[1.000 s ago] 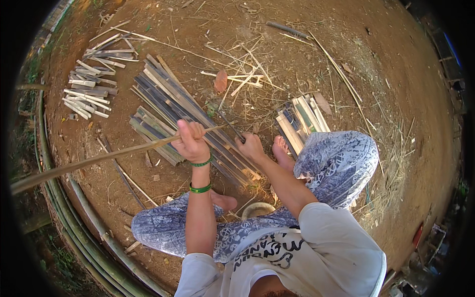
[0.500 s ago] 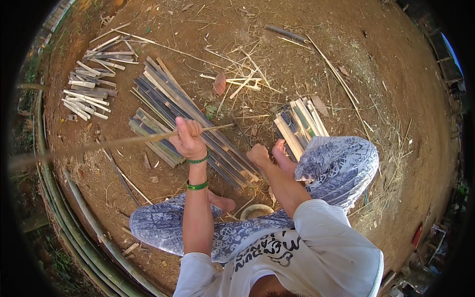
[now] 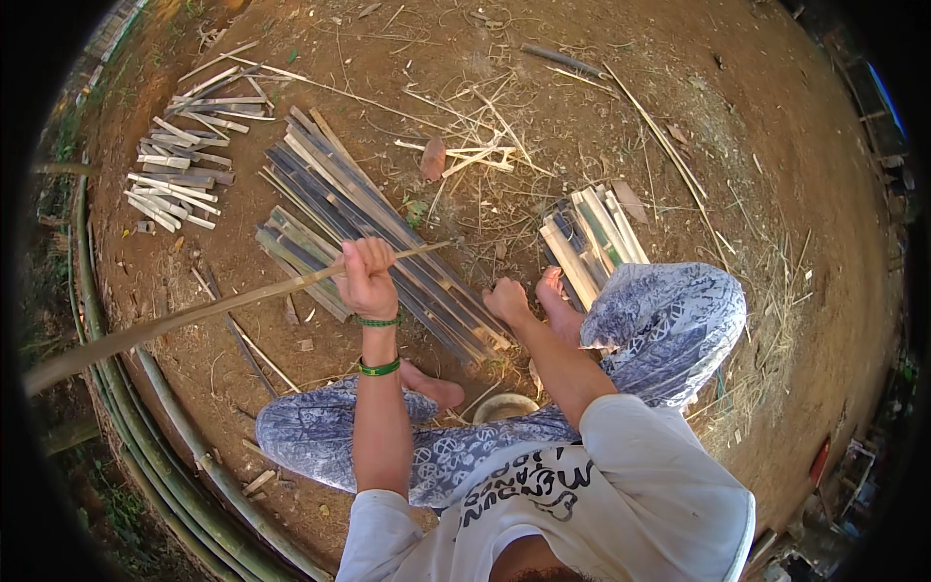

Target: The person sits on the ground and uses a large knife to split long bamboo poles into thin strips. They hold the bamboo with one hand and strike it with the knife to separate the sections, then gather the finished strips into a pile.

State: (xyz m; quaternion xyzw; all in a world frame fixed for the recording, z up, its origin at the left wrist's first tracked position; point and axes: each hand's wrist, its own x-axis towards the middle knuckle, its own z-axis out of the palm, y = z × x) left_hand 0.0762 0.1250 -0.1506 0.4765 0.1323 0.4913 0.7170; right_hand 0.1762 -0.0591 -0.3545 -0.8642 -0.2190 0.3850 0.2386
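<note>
Head view: the left hand (image 3: 367, 274) grips a strip (image 3: 242, 294) slanting from the frame's left edge to its centre, above the slats (image 3: 373, 218) — the right hand (image 3: 506, 302), right of centre, is clenched; I cannot tell on what.

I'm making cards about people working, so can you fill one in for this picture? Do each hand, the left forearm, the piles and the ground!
Left hand: closed around a long thin strip that slants out to the left
Right hand: curled closed; can't tell whether it holds anything
Left forearm: two green bands
Piles: short pieces at far left, long strips in the middle, a stack by the right foot
Ground: brown dirt with a reddish-brown leaf
</note>
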